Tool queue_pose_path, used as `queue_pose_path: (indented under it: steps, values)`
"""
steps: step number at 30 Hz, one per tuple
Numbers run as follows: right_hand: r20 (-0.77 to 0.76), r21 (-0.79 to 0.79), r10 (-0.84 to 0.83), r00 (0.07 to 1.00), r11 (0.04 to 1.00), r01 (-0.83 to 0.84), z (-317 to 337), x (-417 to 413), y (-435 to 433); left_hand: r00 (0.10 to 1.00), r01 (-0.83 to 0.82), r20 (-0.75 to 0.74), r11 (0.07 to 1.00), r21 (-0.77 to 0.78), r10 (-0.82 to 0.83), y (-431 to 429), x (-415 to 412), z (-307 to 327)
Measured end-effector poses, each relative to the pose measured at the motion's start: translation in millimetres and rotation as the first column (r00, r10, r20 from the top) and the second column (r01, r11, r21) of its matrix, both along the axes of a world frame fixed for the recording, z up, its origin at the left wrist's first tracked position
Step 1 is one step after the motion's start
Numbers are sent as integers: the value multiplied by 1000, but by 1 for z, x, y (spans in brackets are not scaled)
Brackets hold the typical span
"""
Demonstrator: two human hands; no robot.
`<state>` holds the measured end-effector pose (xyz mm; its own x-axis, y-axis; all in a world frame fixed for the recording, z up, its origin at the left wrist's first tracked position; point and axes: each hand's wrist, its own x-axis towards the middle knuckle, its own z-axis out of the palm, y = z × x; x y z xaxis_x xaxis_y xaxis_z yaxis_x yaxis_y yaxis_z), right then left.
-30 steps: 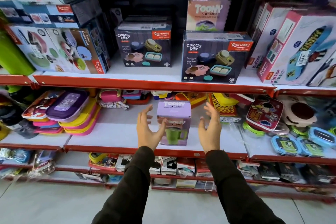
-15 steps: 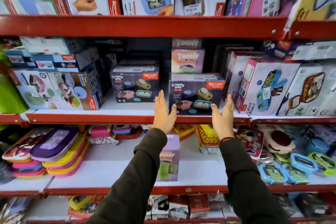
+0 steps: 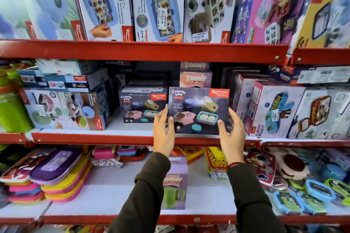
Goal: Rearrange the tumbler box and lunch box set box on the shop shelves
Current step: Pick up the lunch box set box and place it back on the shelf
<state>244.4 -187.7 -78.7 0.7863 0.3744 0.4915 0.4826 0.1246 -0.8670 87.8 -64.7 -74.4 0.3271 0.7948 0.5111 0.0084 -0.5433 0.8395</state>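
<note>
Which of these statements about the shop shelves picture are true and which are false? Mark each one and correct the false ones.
1. Both hands grip the Crunchy Bite box. True: the left hand holds its left edge, the right hand its right edge.
2. The purple tumbler box stands on the top shelf. False: it stands on the white lower shelf, below the hands.
3. A second Crunchy Bite box sits on the middle shelf left of the held one. True.
4. The stacked flat lunch boxes lie at the right end of the lower shelf. False: they lie at its left end.
5. The shelf edges are blue. False: the shelf edge is red.
</note>
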Motion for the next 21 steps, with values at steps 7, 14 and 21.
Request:
queue_pose_path:
  steps: [7,14,21]
  values:
    - [38,46,-3,999,999,1,-4,-26,-6,994,-46,94,998,-53,51,-3,-27,-3]
    - [68,26,7,998,1000,-9,-8,-35,-3,991,-66,116,997,-27,69,-3,-42,-6]
    - [94,52,43,995,997,-48,1,-47,18,990,-99,99,995,24,97,15,-60,-1]
